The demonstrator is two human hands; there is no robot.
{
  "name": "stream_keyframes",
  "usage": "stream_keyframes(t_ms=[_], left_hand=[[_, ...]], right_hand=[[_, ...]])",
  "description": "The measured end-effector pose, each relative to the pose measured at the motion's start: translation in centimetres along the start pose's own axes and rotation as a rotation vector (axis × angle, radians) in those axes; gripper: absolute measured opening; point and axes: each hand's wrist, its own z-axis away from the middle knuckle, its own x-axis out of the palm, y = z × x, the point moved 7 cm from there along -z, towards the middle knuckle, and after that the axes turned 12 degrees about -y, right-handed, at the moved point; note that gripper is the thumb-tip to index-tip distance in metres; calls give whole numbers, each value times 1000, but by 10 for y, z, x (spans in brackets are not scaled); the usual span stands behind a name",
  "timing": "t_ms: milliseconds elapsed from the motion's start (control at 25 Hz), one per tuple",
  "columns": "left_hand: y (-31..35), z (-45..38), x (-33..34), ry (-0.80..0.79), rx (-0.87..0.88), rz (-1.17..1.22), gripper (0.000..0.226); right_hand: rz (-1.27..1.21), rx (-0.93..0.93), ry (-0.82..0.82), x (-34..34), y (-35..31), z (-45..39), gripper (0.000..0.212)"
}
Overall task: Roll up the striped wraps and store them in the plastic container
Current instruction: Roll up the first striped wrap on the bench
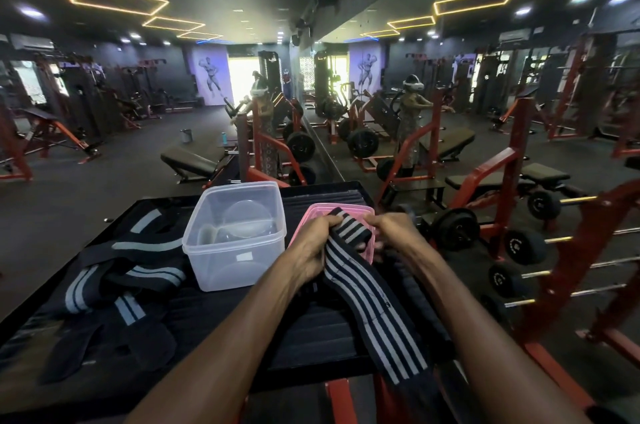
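While the clear plastic container (234, 236) sat empty-looking on the worktop (311, 330), both hands, left (311, 247) and right (391, 229), gripped the black-and-grey striped wrap (360, 271), rolling just started; next, I'd guess, keep winding tight.

Two bare arms are showing at the bottom of the picture. No sleeves are covering them; both forearms are bare from the lower edge all the way up to the wrists. The left hand (313, 245) is wearing no glove, and no ring or watch is showing on it. The right hand (388, 228) is bare too, with no band showing at the wrist. The arms are looking long and thin, and the bright lights above are making shiny streaks along them. Lines of muscle are showing under both forearms.
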Motion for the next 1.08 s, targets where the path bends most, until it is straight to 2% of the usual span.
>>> stream_keyframes(t_ms=[80, 120, 200, 280, 400, 520, 600, 720, 800, 880, 960, 1040, 1080], left_hand=[[-2, 2, 9, -96, -23, 78, 33], [-3, 3, 14, -137, -26, 108, 32], [-2, 5, 19, -193, -4, 131, 34], [-5, 7, 21, -251, -23, 127, 40], [-17, 7, 10, -260, -148, 35, 39], [-22, 10, -1, -207, -247, -189, 19], [-21, 12, -6, -187, -247, -311, 16], [-18, 11, -11, -197, -183, -357, 38], [-13, 12, -15, -181, -141, -422, 50], [-6, 11, -20, -110, -109, -584, 45], [0, 10, -20, -22, -85, -723, 26], [1, 9, -16, 37, -52, -676, 9], [0, 9, -13, 51, -40, -600, 12]], right_hand=[[-158, 172, -185, 13, 12, 6, 30], [-234, 163, -215, 16, 10, 8, 26], [-363, 42, -152, 15, -3, 8, 11], [-404, -81, -43, 6, -14, 4, 11], [-272, -153, 8, 1, -22, -3, 15], [-128, -179, -23, 8, -24, -3, 15], [-45, -202, -27, 12, -24, -4, 14], [47, -225, 38, 9, -26, -8, 14], [48, -178, 106, 5, -28, -8, 15], [-122, -96, 101, 6, -30, -5, 13], [-439, -13, 25, 12, -35, -1, 13], [-716, 23, -69, 20, -45, 1, 19], [-785, 12, -106, 23, -53, 2, 22]])
